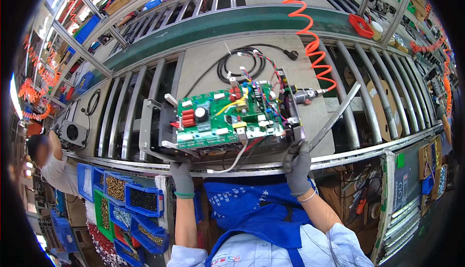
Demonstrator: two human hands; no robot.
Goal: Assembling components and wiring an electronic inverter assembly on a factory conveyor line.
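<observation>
An opened electrical machine (160, 147) with a metal frame lies before me on a grey board. A green circuit board (213, 133) is on its top, with red parts, a round black-and-white part and bundled wires. My left hand (182, 177), in a grey glove, holds the machine's near left edge; its fingertips are hidden beneath. My gloved right hand (297, 167) is closed at the near right corner. A long metal strip (336, 114) slants away beside it; whether I hold the strip too, I cannot tell. A white cable (237, 159) hangs over the near side.
Behind the machine lies a coiled black power cable (242, 63) with a plug. A pneumatic screwdriver (307, 95) on an orange coiled hose (315, 49) rests at its right. Roller conveyors (382, 97) flank the board. Blue screw bins (144, 200) hang at left; a co-worker (55, 167) stands beyond.
</observation>
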